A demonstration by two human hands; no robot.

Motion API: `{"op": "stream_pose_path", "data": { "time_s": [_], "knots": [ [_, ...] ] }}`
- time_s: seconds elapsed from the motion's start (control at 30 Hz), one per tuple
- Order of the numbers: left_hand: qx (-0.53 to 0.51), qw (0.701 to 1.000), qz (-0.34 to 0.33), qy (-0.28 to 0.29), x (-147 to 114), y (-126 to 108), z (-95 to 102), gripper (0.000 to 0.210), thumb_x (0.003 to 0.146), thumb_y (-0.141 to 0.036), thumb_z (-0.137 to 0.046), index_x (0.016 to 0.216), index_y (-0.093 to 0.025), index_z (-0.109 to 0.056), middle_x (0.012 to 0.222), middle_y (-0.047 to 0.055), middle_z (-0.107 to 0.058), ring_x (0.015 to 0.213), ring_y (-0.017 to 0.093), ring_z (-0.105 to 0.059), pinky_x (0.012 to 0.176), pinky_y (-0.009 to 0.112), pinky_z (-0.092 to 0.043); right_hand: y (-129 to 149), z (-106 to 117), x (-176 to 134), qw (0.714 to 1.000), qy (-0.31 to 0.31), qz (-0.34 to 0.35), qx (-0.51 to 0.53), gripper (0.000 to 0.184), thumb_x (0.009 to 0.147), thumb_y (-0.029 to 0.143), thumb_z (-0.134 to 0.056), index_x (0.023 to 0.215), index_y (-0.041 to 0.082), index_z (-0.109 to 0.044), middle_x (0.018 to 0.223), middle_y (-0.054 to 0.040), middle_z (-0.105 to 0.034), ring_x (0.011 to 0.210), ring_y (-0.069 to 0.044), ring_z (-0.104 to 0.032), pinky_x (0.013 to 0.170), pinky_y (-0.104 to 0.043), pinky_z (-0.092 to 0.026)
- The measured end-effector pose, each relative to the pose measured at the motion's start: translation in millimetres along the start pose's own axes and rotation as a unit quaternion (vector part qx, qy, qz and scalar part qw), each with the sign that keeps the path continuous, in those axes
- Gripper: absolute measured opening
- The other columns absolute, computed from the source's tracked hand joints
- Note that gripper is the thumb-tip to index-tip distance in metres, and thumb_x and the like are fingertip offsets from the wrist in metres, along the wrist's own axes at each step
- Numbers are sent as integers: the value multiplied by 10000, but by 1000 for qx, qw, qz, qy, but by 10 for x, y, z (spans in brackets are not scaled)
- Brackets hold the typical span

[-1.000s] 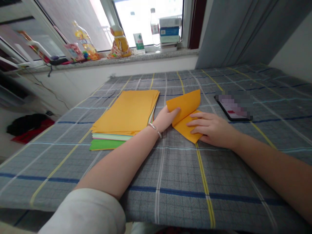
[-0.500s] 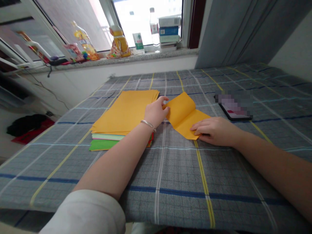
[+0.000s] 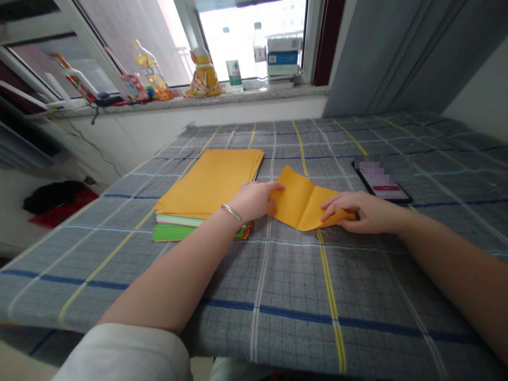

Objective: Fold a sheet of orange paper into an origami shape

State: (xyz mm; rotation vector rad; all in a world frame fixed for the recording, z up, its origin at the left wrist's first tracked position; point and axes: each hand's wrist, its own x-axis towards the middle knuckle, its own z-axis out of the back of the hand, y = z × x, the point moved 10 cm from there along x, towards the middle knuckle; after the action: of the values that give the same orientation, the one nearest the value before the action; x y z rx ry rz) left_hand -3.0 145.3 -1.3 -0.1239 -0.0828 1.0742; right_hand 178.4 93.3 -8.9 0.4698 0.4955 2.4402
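A creased sheet of orange paper [image 3: 298, 203] is held between my two hands, just above or on the checked cloth; I cannot tell if it touches. My left hand [image 3: 257, 200], with a silver bangle at the wrist, pinches its left edge. The right edge is in my right hand [image 3: 353, 210], the fingers lying over the front and the thumb underneath. A fold line runs down the paper's middle. Left of it lies a stack of coloured paper [image 3: 210, 182], orange on top, with green and white sheets showing at the near edge. My left forearm covers part of that stack.
A phone [image 3: 383, 182] lies on the checked cloth [image 3: 293, 280] beyond my right hand. Along the windowsill [image 3: 246, 98] stand several bottles, a cup [image 3: 234, 74] and stacked boxes [image 3: 283, 55]. A grey curtain [image 3: 377, 58] hangs at the back right.
The orange paper has turned and come nearer, its middle crease now more upright. My left hand has moved slightly down, and my right hand has shifted to grip the paper's right edge.
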Motion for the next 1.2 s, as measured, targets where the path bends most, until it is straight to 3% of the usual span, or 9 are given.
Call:
{"op": "stream_pose_path", "data": {
  "time_s": [0.1, 0.2, 0.3, 0.4, 0.5, 0.8, 1.0, 1.1, 1.2],
  "knots": [
    [23, 995, -15, -93, -109, -138, 62, 408, 843, -171, -636, 1237, -246, -711, 1207, 119, -669, 1107, 282, -645, 996, 452, -510, -34, -5, -2, 1000, -2, -22, 9, 255, 828, 237, -596, 1013, 282, -765, 1114, -29, -771, 1089, -229, -705, 999, -421, -544],
    [18, 972, -131, -193, -274, -457, 151, 320, 843, -200, -706, 1157, -250, -742, 1480, 111, -523, 1357, 324, -493, 1159, 535, -382, -98, 11, 3, 998, -8, -61, 21, 212, 853, 321, -604, 996, 286, -756, 1079, -36, -777, 1026, -247, -720, 941, -436, -565],
    [6, 946, -276, -170, -434, -759, 45, 202, 969, -300, -601, 1099, -244, -745, 1314, 58, -671, 1262, 257, -581, 1174, 494, -382, -184, -11, 13, 993, 3, -108, 45, 210, 871, 410, -597, 944, 270, -735, 998, -36, -780, 935, -253, -725, 837, -414, -579],
    [9, 935, -328, -137, -497, -835, -40, 218, 1005, -324, -557, 1019, -222, -749, 1135, 31, -753, 1173, 246, -638, 1133, 475, -417, -308, -29, 12, 984, 0, -172, 47, 271, 880, 492, -577, 861, 250, -698, 909, -39, -765, 846, -250, -710, 747, -384, -557],
    [-8, 922, -377, -86, -516, -866, -112, 192, 1000, -289, -570, 1011, -216, -748, 1115, 29, -765, 1086, 204, -678, 1033, 377, -488, -383, -30, 16, 976, -15, -212, 39, 302, 875, 519, -566, 817, 242, -669, 819, -37, -734, 754, -239, -678, 669, -361, -517],
    [-83, 919, -381, -59, -469, -826, -104, 206, 963, -195, -551, 956, -200, -757, 1052, 34, -774, 1007, 190, -696, 965, 337, -538, -522, -43, 6, 969, -31, -246, 15, 342, 858, 551, -575, 703, 248, -606, 701, -19, -673, 649, -209, -609, 579, -337, -421],
    [-124, 939, -318, -42, -406, -758, -122, 176, 930, -164, -552, 907, -161, -726, 983, 62, -763, 940, 185, -711, 900, 303, -550, -555, -16, 5, 960, -40, -276, -35, 352, 846, 536, -559, 640, 251, -540, 618, -10, -600, 606, -198, -566, 557, -334, -373],
    [-114, 951, -282, -52, -379, -709, -109, 223, 986, -221, -518, 1053, -172, -725, 978, 59, -764, 906, 184, -721, 839, 298, -549, -504, 3, 29, 961, -47, -270, -41, 322, 835, 518, -574, 655, 252, -563, 638, -19, -632, 614, -202, -578, 559, -332, -382],
    [-83, 944, -311, -66, -412, -749, -91, 290, 1035, -290, -489, 1196, -208, -715, 1029, 53, -771, 942, 188, -721, 854, 303, -543, -474, 13, 43, 963, -48, -264, -43, 311, 832, 511, -582, 659, 253, -569, 641, -22, -644, 615, -203, -585, 555, -327, -387]
  ]
}}
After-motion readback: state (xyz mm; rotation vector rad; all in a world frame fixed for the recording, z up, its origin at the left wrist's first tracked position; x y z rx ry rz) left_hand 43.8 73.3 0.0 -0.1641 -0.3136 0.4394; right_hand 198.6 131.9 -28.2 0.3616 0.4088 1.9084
